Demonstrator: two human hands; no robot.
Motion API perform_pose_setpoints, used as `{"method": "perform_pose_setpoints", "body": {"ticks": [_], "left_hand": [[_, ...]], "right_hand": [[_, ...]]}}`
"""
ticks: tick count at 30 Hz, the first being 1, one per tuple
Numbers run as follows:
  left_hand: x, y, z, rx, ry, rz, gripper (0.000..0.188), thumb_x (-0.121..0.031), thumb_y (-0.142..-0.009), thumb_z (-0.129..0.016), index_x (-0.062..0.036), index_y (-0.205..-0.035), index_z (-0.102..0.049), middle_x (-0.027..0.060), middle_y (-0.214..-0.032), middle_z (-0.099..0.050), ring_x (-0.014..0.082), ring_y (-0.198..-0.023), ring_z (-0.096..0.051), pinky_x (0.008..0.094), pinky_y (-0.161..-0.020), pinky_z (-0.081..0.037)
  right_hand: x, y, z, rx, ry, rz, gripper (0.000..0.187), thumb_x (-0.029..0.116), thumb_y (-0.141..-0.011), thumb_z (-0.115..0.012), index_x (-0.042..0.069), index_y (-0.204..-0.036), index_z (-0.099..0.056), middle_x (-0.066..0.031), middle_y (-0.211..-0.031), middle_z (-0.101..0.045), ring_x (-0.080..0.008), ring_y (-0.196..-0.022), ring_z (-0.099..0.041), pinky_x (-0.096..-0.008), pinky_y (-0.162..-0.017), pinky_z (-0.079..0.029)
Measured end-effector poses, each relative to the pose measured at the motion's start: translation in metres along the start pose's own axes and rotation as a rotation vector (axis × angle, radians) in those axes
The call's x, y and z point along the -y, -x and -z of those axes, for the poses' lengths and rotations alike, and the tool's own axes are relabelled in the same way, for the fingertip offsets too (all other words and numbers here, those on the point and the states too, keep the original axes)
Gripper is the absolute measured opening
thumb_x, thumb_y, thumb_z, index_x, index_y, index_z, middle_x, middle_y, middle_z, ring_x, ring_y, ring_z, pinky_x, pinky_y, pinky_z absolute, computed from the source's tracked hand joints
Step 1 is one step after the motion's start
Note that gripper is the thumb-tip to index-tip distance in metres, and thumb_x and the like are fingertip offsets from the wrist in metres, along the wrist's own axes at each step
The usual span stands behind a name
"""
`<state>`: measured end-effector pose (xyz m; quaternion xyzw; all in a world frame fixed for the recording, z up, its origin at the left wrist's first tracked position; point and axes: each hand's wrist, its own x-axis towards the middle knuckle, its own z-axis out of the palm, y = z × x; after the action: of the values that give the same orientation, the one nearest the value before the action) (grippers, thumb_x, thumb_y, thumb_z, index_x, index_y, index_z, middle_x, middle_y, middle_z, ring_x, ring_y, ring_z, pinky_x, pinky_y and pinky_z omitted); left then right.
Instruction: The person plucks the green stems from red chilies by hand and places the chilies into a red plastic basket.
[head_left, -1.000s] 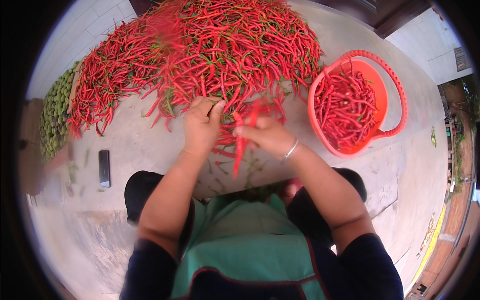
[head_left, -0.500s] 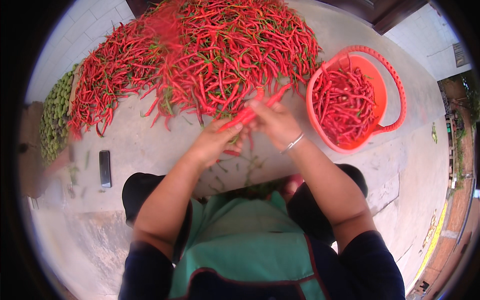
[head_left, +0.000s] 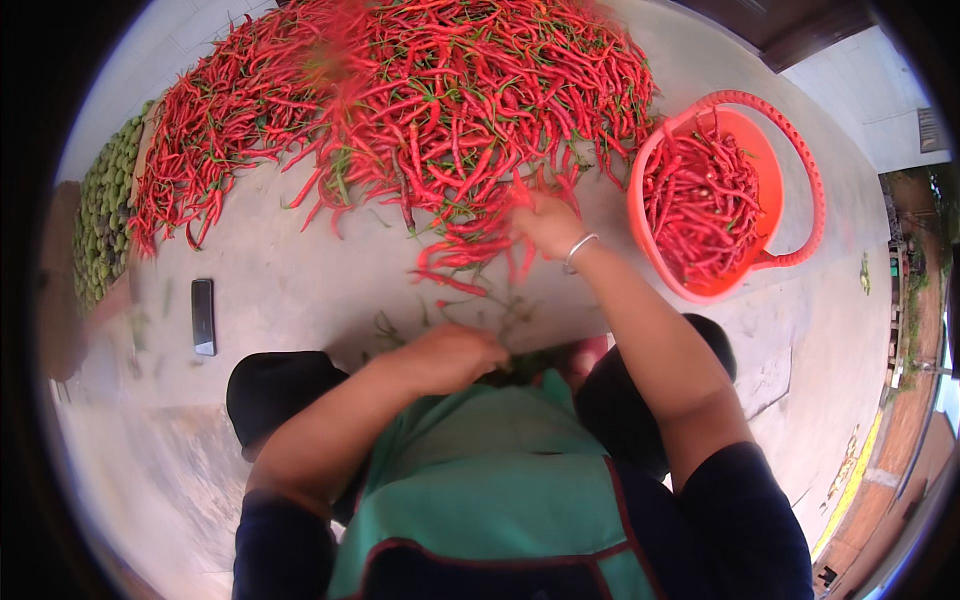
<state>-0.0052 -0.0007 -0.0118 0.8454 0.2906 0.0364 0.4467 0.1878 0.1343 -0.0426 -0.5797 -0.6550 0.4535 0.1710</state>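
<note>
A big heap of long red chili peppers [head_left: 480, 95] with green stems spreads across the ground ahead of me. At its near edge my right hand [head_left: 548, 225], a silver bangle at its wrist, is closed on a few blurred red chili peppers [head_left: 522, 192]. Just below, several loose chilies [head_left: 455, 262] lie in a small cluster. My left hand [head_left: 458, 358] is curled low over my lap, beside scattered green stems [head_left: 388, 325]; whatever its fingers hold is hidden. To the right stands an orange-red plastic basket [head_left: 772, 185], partly filled with red chilies.
The basket's arched handle [head_left: 815, 180] leans out to the right. A dark phone [head_left: 203, 316] lies on the concrete at left. Farther left is a pile of green oval produce [head_left: 103, 210]. My knees in black and a green apron [head_left: 490, 490] are close below.
The hands have parted: my left drew back toward my lap, while my right moved slightly right, staying near the heap. The chilies earlier held between both hands are no longer there.
</note>
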Motion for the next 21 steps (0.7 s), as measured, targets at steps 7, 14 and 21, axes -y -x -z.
{"method": "perform_pose_setpoints", "body": {"ticks": [7,14,21], "left_hand": [[0.039,0.019,0.012,-0.078,-0.215,0.276,0.034,-0.019,-0.076,-0.062,-0.0059,-0.107,-0.056,0.0130,-0.099,-0.057,0.0313,-0.094,-0.056,0.0396,-0.084,-0.044],[0.048,-0.006,0.030,-0.650,0.020,0.376,0.029,-0.023,-0.083,-0.059,-0.0043,-0.106,-0.056,0.0149,-0.097,-0.059,0.0292,-0.091,-0.058,0.0372,-0.078,-0.046],[0.016,-0.039,0.042,-0.597,0.495,0.370,0.023,-0.023,-0.090,-0.053,0.0000,-0.093,-0.057,0.0050,-0.073,-0.058,0.0107,-0.067,-0.055,0.0281,-0.063,-0.046]], "right_hand": [[-0.044,-0.021,-0.061,0.135,0.790,0.140,0.025,0.017,-0.076,-0.057,0.007,-0.100,-0.058,-0.0171,-0.099,-0.057,-0.0315,-0.093,-0.057,-0.0422,-0.078,-0.047],[0.014,-0.003,-0.017,0.131,-0.236,-0.060,0.018,0.019,-0.079,-0.065,0.006,-0.090,-0.058,-0.0056,-0.071,-0.056,-0.0187,-0.064,-0.055,-0.0306,-0.057,-0.044],[0.050,0.063,0.002,0.118,-0.994,-0.211,0.014,0.018,-0.082,-0.064,0.007,-0.084,-0.056,0.0007,-0.069,-0.053,-0.0065,-0.056,-0.046,-0.0213,-0.046,-0.036]]}}
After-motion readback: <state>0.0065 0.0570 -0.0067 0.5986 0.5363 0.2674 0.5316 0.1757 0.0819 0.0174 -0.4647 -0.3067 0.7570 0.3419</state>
